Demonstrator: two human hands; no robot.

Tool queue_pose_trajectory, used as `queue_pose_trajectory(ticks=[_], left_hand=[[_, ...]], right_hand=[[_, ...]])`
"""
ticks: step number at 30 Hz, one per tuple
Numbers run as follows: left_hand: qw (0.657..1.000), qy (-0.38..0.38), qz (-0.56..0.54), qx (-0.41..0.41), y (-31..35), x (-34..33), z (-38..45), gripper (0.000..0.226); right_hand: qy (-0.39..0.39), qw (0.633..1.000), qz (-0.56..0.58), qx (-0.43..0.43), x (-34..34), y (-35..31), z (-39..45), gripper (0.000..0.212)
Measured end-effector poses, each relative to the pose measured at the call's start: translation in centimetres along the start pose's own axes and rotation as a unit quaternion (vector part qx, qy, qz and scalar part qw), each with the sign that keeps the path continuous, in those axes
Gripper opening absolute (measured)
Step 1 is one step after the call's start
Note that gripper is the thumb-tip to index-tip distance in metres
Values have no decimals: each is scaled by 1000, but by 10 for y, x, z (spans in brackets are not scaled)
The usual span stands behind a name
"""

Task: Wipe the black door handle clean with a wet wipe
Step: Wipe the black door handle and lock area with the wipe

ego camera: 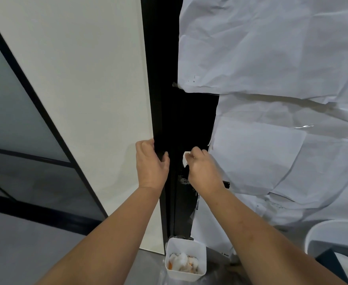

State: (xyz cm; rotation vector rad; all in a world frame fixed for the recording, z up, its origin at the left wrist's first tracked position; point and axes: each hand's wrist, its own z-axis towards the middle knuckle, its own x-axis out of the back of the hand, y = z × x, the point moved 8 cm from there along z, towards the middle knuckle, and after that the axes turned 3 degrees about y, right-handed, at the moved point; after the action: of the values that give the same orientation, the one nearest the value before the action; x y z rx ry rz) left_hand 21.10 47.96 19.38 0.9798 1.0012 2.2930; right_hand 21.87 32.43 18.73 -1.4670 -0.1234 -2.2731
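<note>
Handle (226,184) mostly hidden beneath the right hand's grip.
Right hand (205,171) pinches a wet wipe (186,159); the black lever pokes out sideways past its wrist, long axis level. Left hand (151,164) clasps the black door edge (158,120) beside. Below, a white bin (186,258) holds crumpled used wipes.

Hands: two, the left hand (151,161) and the right hand (205,169), both bare
Wet wipe: one (186,159), pinched in the right hand's fingers
Black door handle: one (226,184), mostly hidden behind the right hand
White bin: one small square bin (186,258) on the floor, with crumpled used wipes inside; their number cannot be told
Paper sheets: several overlapping on the door (272,48), exact count unclear
</note>
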Motion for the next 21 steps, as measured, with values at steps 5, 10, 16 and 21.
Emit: queue_pose_trajectory(ticks=[5,10,16,21], left_hand=[[1000,1,8,2,0,0,-2,41],[1000,-7,0,-5,-1,1,-2,41],[1000,-9,1,-3,-1,0,-1,41],[1000,-7,8,-24,-1,1,-2,42]], right_hand=[[-33,996,-25,74,3,-25,10,26],[-26,999,-8,27,-2,-4,4,37],[-10,1000,-5,19,-4,-6,6,40],[3,1000,12,29,-3,-16,10,49]])
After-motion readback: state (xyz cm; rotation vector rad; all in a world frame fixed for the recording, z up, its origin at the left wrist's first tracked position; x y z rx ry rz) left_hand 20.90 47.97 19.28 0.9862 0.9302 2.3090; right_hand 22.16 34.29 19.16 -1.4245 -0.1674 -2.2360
